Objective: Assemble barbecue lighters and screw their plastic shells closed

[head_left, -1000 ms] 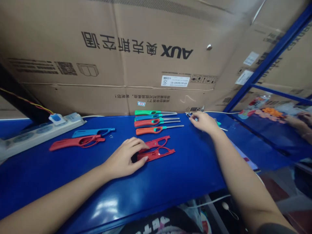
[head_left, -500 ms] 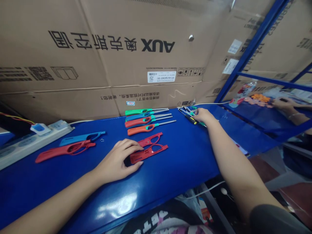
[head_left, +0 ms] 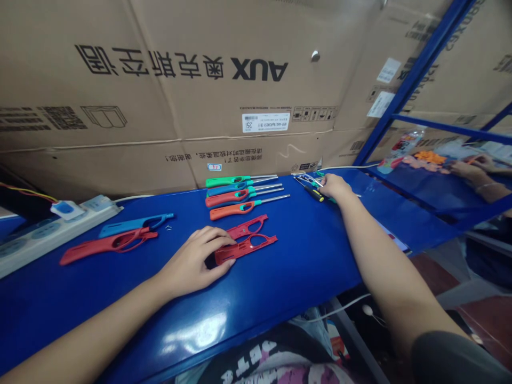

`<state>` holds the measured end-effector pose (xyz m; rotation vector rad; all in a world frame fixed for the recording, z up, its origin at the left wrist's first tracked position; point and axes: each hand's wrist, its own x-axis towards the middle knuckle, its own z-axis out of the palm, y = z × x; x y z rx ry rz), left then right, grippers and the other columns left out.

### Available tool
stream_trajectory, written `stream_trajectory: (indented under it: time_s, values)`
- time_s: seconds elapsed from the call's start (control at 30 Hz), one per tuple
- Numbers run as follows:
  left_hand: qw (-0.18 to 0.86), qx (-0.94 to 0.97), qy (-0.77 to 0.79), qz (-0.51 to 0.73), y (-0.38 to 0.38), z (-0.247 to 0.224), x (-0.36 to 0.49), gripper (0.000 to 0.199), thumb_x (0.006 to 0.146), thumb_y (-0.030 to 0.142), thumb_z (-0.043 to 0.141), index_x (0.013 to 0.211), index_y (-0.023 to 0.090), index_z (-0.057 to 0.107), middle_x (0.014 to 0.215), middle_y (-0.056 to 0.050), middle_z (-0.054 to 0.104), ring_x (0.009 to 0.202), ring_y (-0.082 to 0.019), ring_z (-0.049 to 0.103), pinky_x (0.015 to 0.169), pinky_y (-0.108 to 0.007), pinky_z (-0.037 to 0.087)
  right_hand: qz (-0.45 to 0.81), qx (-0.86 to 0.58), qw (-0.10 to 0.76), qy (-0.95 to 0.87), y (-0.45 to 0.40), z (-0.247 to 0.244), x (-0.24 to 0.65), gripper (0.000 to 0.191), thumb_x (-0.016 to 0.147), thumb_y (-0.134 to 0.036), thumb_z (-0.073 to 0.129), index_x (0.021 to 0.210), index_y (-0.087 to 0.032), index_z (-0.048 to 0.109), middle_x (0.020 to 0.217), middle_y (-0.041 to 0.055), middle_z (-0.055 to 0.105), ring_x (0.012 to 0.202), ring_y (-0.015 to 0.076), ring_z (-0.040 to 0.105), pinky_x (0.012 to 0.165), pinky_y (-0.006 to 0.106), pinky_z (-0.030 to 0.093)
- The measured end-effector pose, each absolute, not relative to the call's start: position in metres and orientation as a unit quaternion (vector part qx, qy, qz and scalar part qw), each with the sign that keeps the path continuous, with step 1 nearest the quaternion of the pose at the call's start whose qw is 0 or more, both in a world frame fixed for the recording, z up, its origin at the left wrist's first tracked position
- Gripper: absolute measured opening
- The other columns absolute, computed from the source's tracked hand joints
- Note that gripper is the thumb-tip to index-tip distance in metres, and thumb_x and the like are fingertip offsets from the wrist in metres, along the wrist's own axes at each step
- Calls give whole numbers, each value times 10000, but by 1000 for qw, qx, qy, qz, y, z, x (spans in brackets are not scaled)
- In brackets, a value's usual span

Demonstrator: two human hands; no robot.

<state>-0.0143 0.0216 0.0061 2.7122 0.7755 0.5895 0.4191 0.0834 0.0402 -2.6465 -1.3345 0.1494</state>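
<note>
My left hand point(head_left: 200, 261) lies on the blue tabletop, its thumb and fingers closed around the handle end of a red lighter shell half point(head_left: 244, 249). Just behind it is the matching red shell half point(head_left: 246, 226), partly under my fingertips. At the back of the table, my right hand point(head_left: 336, 188) is closed at a small pile of metal rods and green parts point(head_left: 307, 178). What its fingers pinch is hidden. A yellow-and-black screwdriver point(head_left: 314, 194) lies beside that hand. Several long-nosed lighters, among them an orange lighter point(head_left: 232, 210) and a green lighter point(head_left: 226, 181), lie between my hands.
To the left lie a blue lighter shell point(head_left: 134, 225), a red lighter shell point(head_left: 108, 246) and tiny metal pieces point(head_left: 168, 228). A white power strip point(head_left: 52, 234) runs along the left. Cardboard walls the back. Beyond a blue frame bar point(head_left: 412, 88) are a bottle point(head_left: 404, 149) and another person's hands point(head_left: 474, 169).
My right hand has shifted very slightly at the pile of parts. My left hand stays on the red shell half. The view has tilted a little.
</note>
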Motion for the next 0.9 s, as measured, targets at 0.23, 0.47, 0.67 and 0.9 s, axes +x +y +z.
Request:
stream_trajectory:
  time_s: [0.23,0.47,0.67,0.9]
  values:
    - [130,933,268,202,21,7,-14,261,936,369,617,1167,253,654,1207,-68,660,1130,-257,600,990,-419,475,2,-882,170,-439,80,43,416,211,869,-291,624,1067,-220,638,1153,148,703,1056,306,659,794,361,496]
    - [139,928,266,220,26,6,-16,231,918,329,629,1130,246,666,1161,-63,665,1100,-247,601,991,-407,475,-48,-814,278,-508,77,54,413,201,949,-270,482,1090,-189,601,1124,151,694,1041,281,635,857,345,475]
    - [149,937,259,182,32,15,-24,235,922,326,612,1133,238,664,1152,-72,641,1087,-239,596,960,-370,497,-29,-739,334,-585,78,55,387,161,917,-256,495,1004,-174,602,955,115,701,840,226,632,788,310,485]
    - [101,956,265,71,34,36,-37,273,917,321,581,1168,230,640,1145,-73,634,1028,-250,601,919,-389,476,-4,-622,355,-698,66,50,348,272,902,-259,529,1155,-186,595,922,69,681,777,205,621,771,328,503]
